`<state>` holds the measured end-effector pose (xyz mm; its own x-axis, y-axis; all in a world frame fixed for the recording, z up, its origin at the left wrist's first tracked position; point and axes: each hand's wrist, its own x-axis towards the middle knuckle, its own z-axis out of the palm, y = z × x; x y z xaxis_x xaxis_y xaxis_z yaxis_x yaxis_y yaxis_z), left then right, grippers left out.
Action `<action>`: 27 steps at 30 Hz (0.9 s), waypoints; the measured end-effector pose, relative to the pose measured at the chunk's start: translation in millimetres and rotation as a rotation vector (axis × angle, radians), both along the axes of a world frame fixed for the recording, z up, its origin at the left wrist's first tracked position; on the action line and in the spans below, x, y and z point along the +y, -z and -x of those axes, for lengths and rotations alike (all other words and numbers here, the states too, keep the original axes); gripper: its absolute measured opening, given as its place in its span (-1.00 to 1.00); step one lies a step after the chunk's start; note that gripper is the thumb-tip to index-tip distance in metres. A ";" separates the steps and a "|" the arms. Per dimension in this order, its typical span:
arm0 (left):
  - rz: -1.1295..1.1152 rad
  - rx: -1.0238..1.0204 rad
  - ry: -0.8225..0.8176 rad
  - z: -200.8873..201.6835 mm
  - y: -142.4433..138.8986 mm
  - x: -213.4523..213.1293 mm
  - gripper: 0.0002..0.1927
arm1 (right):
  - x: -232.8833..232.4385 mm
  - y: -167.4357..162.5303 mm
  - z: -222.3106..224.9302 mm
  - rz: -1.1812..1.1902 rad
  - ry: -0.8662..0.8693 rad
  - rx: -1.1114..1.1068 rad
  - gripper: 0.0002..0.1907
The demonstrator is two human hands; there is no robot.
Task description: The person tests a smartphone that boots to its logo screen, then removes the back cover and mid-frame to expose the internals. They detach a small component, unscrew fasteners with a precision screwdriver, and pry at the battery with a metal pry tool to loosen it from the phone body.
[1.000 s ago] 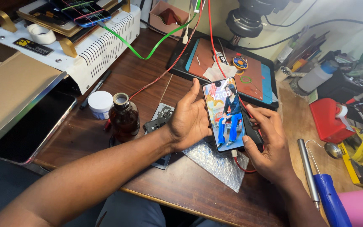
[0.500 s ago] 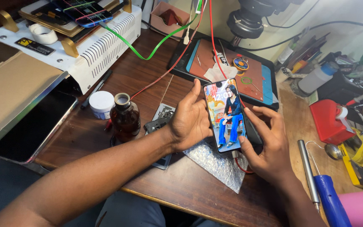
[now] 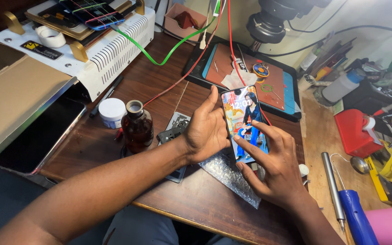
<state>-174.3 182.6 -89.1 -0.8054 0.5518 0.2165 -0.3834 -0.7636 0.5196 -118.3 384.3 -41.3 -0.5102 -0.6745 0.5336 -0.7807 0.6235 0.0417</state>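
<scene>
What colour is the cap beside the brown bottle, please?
White; the cap shows best in the head view, left of the bottle.

Phone repair workbench.
Cluttered wooden desk [image 3: 159,86]: red soldering mat [image 3: 268,84], microscope head [image 3: 273,18] overhead, red and green test leads [image 3: 159,56], brown solvent bottle [image 3: 137,129], blue-handled screwdriver [image 3: 348,206].
</scene>
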 end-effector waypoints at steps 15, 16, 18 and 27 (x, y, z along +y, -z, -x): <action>0.045 -0.013 -0.007 1.1 -0.8 0.0 -0.01 | 19.6 7.3 12.8 0.234 0.275 0.083 -0.71; 0.051 -0.010 -0.004 0.7 -1.1 0.0 -0.01 | 22.2 7.9 13.9 0.275 0.276 0.056 -0.72; 0.045 0.010 -0.001 -0.2 -1.2 -0.1 0.00 | 26.0 9.2 16.6 0.306 0.266 -0.058 -0.62; 0.060 0.015 0.000 1.7 -1.9 0.6 0.01 | 33.0 10.8 25.3 0.367 0.088 -0.597 0.02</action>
